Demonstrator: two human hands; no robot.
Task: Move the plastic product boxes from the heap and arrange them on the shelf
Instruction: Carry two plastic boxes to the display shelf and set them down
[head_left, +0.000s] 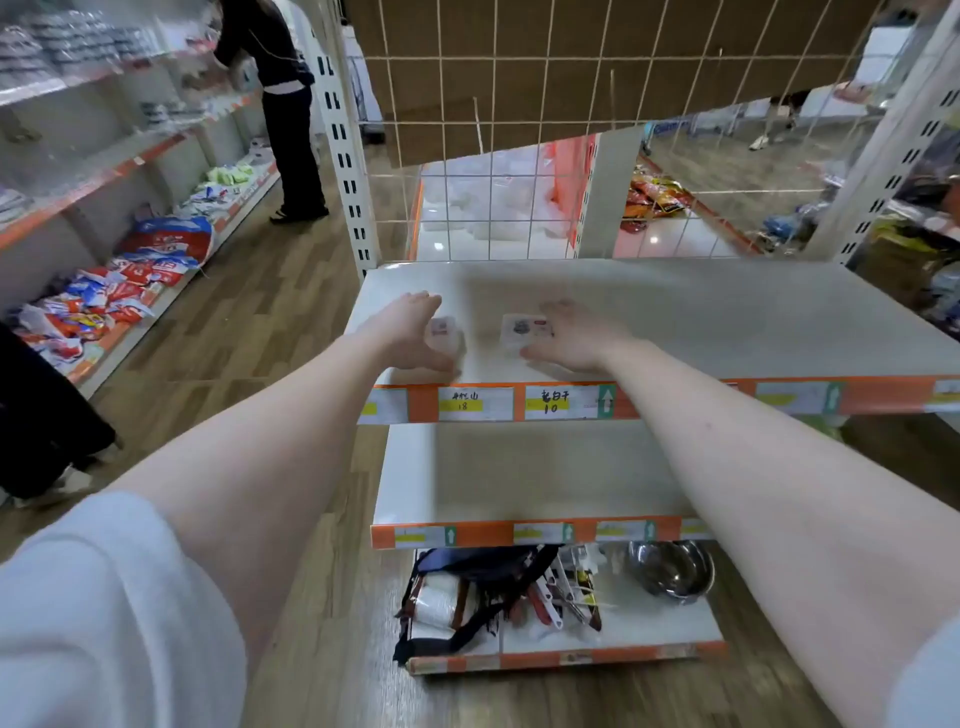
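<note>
Two small clear plastic product boxes with printed labels on the white top shelf (675, 312), near its orange front edge. Left hand (410, 332): grip curled around the left box (444, 338), fingers above and thumb below. Right hand (576, 338): fingers loosely spread beside the right box (524, 330), apparently touching it; blur prevents confirming a hold. Boxes lie apart, side by side.

Motion blur smears both clear boxes: label print on the left box (444, 332) and right box (524, 331) is unreadable. Left hand (410, 332) hides part of its box. Shelf (727, 322) runs off the right edge
</note>
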